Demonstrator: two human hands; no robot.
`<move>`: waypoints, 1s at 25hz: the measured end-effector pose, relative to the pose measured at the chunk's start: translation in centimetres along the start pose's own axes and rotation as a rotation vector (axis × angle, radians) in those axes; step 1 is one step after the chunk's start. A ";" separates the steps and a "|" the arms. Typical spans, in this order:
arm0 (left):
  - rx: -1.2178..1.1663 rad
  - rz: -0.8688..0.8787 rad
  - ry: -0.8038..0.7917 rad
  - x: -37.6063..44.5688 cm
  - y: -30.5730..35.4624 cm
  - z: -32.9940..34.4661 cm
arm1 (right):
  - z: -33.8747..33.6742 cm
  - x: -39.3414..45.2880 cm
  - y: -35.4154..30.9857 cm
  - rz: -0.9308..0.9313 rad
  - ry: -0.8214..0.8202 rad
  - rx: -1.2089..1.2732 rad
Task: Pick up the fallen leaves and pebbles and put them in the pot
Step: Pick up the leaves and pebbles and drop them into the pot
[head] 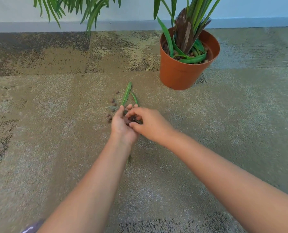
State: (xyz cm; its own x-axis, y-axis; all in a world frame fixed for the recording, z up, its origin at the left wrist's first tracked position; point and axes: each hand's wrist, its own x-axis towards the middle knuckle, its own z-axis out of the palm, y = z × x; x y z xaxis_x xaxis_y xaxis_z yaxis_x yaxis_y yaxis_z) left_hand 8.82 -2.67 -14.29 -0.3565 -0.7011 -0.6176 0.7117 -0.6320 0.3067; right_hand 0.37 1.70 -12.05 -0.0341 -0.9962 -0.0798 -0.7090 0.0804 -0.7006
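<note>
Green fallen leaves (pixel 126 93) lie on the carpet in the middle of the view, with several small brown pebbles (pixel 113 103) scattered to their left. My left hand (pixel 121 125) is cupped palm-up over them and holds brown pebbles in its palm. My right hand (pixel 149 122) reaches over the left palm, its fingers curled and pinching something small and dark there. The terracotta pot (pixel 178 73) with a green plant stands on the carpet at the upper right, apart from both hands. It has pebbles and leaves inside.
A patterned beige and grey carpet (pixel 55 132) covers the floor. A pale wall with a grey skirting (pixel 72 25) runs along the back. Leaves of a second plant (pixel 89 12) hang down at the top left.
</note>
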 end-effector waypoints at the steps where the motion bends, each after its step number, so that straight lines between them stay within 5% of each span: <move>1: 0.004 0.010 0.007 0.0 0.2 -0.1 | 0.0 0.0 0.3 0.007 0.006 0.054; 5: -0.044 0.062 0.029 -0.6 2.0 -1.2 | 0.0 0.7 2.4 0.160 0.206 0.267; 10: -0.085 0.124 0.099 -1.1 4.1 -3.6 | 3.5 -1.6 5.1 0.124 -0.083 -0.115; 14: -0.091 0.118 0.148 -1.2 3.2 -4.8 | 4.0 -2.1 5.5 0.029 -0.071 -0.296; 18: -0.046 0.069 0.131 -1.1 1.7 -5.0 | 2.2 -0.3 3.2 0.146 0.074 0.004; 23: -0.135 0.038 0.105 -1.0 1.8 -4.2 | 2.4 1.0 -0.4 0.190 0.038 0.627; 25: -0.194 0.053 0.110 -0.7 2.5 -4.1 | 1.9 1.5 0.9 0.308 0.149 0.561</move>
State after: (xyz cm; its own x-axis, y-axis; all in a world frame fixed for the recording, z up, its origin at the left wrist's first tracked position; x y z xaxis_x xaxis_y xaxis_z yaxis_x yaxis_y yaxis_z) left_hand 13.39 -2.40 -16.03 -0.2548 -0.6843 -0.6832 0.8345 -0.5125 0.2022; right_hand 1.01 0.30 -14.15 -0.3025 -0.9155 -0.2654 -0.1779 0.3278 -0.9279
